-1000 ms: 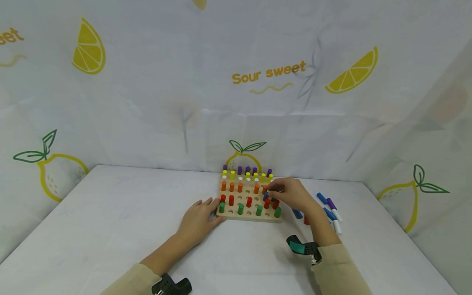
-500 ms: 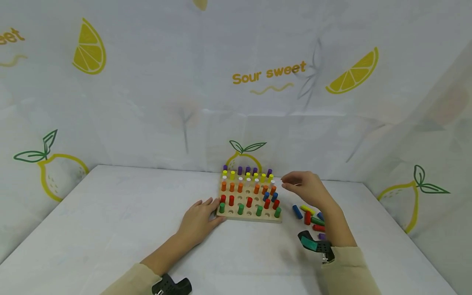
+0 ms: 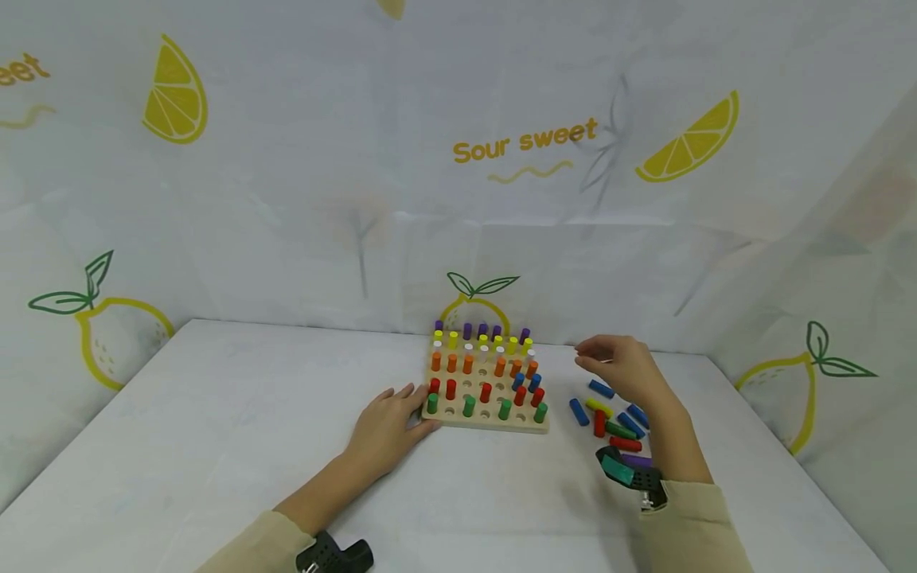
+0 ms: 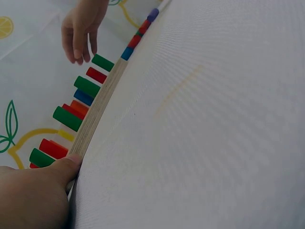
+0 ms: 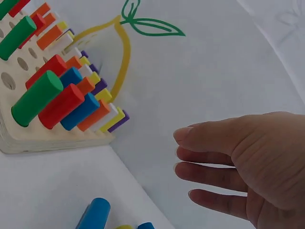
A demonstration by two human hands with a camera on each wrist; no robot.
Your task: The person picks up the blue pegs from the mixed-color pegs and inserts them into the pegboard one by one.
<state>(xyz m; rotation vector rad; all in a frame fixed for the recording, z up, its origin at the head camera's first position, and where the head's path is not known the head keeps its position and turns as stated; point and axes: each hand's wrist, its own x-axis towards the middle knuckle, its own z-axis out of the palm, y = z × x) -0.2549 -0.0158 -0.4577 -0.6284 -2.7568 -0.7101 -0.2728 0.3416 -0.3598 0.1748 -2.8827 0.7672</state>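
Head view: toward the far side of a white table, near its middle, a wooden pegboard lying flat, front edge running almost left to right with a slight slant. Rising from it, rows of short round pegs, roughly upright, long axes pointing up: from far to near, purple, yellow, white, orange, blue, red and green, with bare round holes among the nearer rows. At the near left corner, the left hand, fingers relaxed and slightly spread beside the left edge, thumb against the front edge, also visible from the left wrist. Right of the board and well apart from it, the right hand raised, fingers gently bent, a narrow gap to the thumb, holding nothing. Below that hand, loose pegs lying on their sides: red peg pointing nearly straight away from the person, second red peg and purple peg nearly crosswise, yellow peg and blue pegs slanting from far left to near right.
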